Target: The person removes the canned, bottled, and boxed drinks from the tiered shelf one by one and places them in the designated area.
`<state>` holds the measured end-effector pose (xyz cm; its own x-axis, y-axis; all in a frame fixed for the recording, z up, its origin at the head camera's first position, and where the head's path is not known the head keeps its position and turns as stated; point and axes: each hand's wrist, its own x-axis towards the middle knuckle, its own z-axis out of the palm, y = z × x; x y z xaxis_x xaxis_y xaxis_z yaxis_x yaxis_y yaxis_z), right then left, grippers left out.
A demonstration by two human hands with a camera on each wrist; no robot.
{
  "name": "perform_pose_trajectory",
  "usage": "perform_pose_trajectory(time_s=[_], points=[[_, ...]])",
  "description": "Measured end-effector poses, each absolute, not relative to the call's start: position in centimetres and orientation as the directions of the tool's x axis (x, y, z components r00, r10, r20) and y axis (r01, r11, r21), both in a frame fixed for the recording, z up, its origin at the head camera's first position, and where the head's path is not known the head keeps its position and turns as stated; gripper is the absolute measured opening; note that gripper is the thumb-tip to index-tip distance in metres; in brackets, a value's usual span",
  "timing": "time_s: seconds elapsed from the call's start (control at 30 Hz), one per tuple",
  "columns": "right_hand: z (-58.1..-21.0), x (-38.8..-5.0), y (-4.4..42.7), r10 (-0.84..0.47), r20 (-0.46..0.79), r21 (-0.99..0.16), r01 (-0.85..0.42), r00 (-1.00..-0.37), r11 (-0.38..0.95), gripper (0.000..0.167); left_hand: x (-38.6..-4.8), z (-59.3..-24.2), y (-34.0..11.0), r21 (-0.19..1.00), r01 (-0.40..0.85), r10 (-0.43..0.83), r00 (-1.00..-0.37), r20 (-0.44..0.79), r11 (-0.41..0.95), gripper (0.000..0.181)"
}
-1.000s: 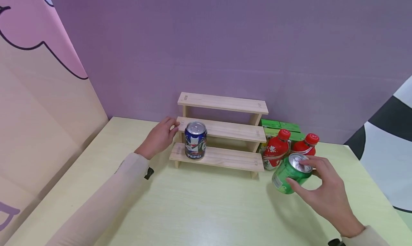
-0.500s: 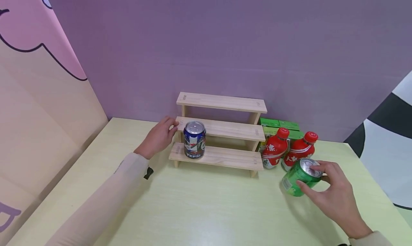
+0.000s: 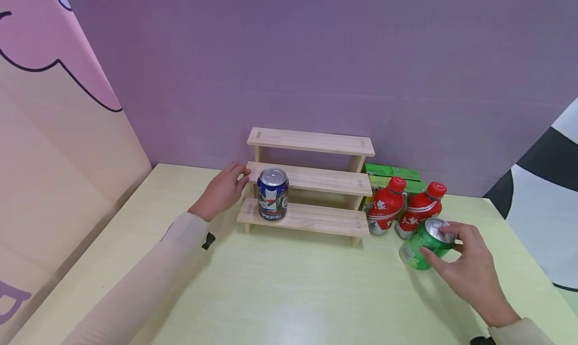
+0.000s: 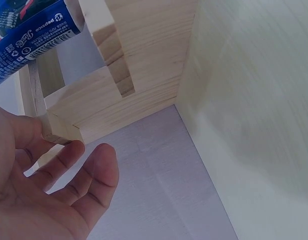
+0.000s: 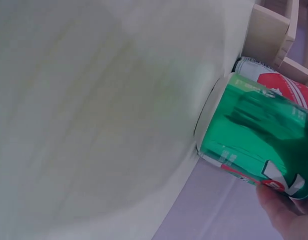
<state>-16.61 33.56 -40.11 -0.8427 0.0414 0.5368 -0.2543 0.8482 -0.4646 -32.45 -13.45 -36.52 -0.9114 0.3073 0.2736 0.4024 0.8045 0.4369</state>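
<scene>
A three-tier wooden stand (image 3: 311, 177) stands against the back of the table. On the left of its lowest step is an upright blue Pepsi can (image 3: 273, 194). My left hand (image 3: 221, 192) pinches the left end of the middle board (image 4: 63, 131), with thumb and finger around it in the left wrist view. My right hand (image 3: 471, 270) grips a green soda can (image 3: 426, 243) near its top, right of the stand. The can leans, and I cannot tell whether its base touches the table. It stands before two red-capped bottles (image 3: 387, 207) and partly hides the right one.
Green cartons (image 3: 393, 173) sit behind the bottles, beside the stand's right end. A purple wall panel (image 3: 316, 59) rises behind the table (image 3: 289, 285). A pale panel borders the table's left side.
My right hand has carried the green can to the right, from before the left bottle to the right one, then slightly back toward the bottles. My left hand stays at the stand.
</scene>
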Motion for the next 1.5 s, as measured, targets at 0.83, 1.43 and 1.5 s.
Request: perform_pose_trajectory(time_s=[0.83, 1.43, 1.5], points=[[-37.1, -16.7, 28.9, -0.048, 0.656, -0.413, -0.412, -0.753, 0.813, 0.072, -32.8, -36.7, -13.9, 0.451, 0.400, 0.300, -0.913, 0.279, 0.798, 0.023], [-36.3, -22.2, 19.9, -0.258, 0.614, -0.436, -0.594, -0.746, 0.676, 0.065, -32.7, -36.9, -13.6, 0.451, 0.418, 0.307, -0.903, 0.299, 0.789, 0.022], [-36.1, -22.6, 18.7, -0.271, 0.608, -0.447, -0.603, -0.747, 0.660, 0.065, -32.6, -36.8, -13.5, 0.453, 0.417, 0.306, -0.904, 0.299, 0.788, 0.023]])
